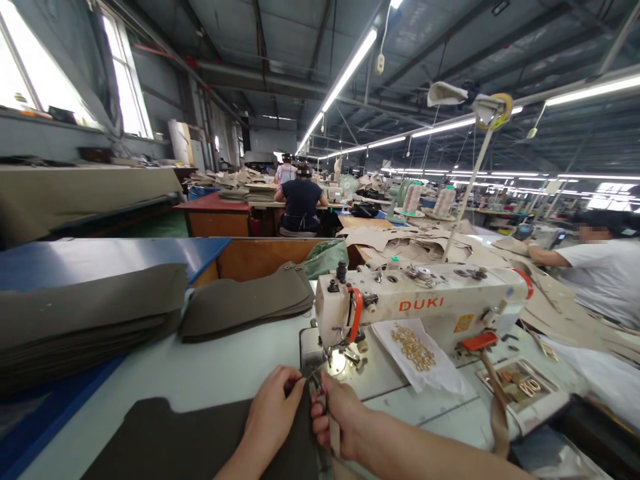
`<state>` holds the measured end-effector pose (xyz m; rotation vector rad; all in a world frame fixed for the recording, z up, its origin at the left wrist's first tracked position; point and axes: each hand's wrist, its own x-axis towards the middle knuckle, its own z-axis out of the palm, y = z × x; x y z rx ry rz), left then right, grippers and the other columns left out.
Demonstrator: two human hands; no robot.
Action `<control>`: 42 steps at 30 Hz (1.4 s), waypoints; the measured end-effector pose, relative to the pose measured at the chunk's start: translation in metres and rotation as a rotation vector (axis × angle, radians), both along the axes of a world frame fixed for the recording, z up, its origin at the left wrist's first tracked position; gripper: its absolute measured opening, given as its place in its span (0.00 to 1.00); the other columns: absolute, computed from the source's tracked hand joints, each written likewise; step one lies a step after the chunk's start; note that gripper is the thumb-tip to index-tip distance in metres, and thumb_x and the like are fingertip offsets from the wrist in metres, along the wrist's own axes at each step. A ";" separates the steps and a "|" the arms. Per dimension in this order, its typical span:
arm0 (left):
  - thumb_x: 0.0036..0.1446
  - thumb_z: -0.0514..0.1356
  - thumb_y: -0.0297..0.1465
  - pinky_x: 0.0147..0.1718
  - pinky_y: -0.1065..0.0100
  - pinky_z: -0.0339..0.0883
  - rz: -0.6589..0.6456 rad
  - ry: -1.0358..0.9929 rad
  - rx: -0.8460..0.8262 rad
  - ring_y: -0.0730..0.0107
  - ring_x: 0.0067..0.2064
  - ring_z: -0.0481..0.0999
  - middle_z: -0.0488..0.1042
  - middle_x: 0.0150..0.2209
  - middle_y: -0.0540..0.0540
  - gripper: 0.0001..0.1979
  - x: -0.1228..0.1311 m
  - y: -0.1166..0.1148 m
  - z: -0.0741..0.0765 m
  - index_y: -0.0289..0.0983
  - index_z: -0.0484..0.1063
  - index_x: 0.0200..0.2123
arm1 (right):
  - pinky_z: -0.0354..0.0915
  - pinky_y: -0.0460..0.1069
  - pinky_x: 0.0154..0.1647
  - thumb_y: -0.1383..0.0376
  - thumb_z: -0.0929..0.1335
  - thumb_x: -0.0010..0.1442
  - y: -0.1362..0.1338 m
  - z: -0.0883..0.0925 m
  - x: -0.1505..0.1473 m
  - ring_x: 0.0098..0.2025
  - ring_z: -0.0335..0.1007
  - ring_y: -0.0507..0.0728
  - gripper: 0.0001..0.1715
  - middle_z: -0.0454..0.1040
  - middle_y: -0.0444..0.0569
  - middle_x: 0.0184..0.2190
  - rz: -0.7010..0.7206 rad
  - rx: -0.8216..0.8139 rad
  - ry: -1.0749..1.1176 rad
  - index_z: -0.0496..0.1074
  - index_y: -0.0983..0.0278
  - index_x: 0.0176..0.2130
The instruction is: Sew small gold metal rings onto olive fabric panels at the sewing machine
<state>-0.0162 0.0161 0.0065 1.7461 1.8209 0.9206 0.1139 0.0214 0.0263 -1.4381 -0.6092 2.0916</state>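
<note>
The white sewing machine (pixel 390 300) stands ahead of my hands, its lamp lit at the needle. Just in front of the needle, my left hand (pixel 275 413) has thumb and fingers pinched together by the edge of a dark olive fabric panel (pixel 170 440); what lies in the pinch is too small to make out. Close on its right, my right hand (pixel 343 413) is closed around a narrow beige strap (pixel 334 437). Something small and metallic shows at its fingers, partly hidden. The panel lies flat on the table under my left forearm.
Stacks of dark panels (pixel 250 300) (pixel 90 300) lie at the left. Gold rings (pixel 415 347) rest on white plastic (pixel 443 380) beside the machine. A small tray (pixel 545 403) holds metal fittings at right. A thread stand (pixel 467 193) rises behind. Other people (pixel 303 200) (pixel 600 267) sit nearby.
</note>
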 end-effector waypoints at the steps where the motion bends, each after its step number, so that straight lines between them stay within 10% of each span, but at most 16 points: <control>1: 0.51 0.52 0.31 0.35 0.66 0.64 0.003 0.015 -0.021 0.64 0.33 0.73 0.72 0.27 0.48 0.07 0.001 0.001 0.002 0.39 0.68 0.24 | 0.43 0.38 0.10 0.49 0.51 0.66 -0.001 -0.001 -0.001 0.10 0.44 0.44 0.30 0.54 0.38 0.14 -0.024 -0.003 -0.003 0.57 0.64 0.22; 25: 0.47 0.53 0.39 0.34 0.66 0.66 -0.060 -0.323 -0.136 0.61 0.34 0.75 0.76 0.26 0.48 0.11 -0.009 -0.001 0.011 0.39 0.70 0.26 | 0.41 0.40 0.12 0.56 0.55 0.67 0.004 0.008 0.002 0.09 0.39 0.44 0.25 0.50 0.34 0.09 0.108 0.260 -0.202 0.57 0.63 0.22; 34: 0.41 0.58 0.41 0.31 0.67 0.64 -0.061 -0.572 -0.232 0.65 0.29 0.71 0.72 0.23 0.51 0.14 -0.007 -0.015 0.005 0.36 0.71 0.26 | 0.47 0.44 0.20 0.70 0.68 0.50 -0.003 -0.015 0.000 0.18 0.51 0.47 0.10 0.57 0.36 0.14 0.065 0.630 -0.289 0.63 0.65 0.21; 42: 0.43 0.57 0.41 0.38 0.61 0.68 -0.050 -0.381 -0.129 0.59 0.34 0.75 0.76 0.28 0.47 0.13 0.002 -0.026 0.008 0.39 0.73 0.27 | 0.46 0.45 0.25 0.75 0.63 0.49 -0.017 -0.011 0.013 0.23 0.52 0.49 0.14 0.57 0.38 0.17 0.145 0.884 -0.526 0.59 0.64 0.18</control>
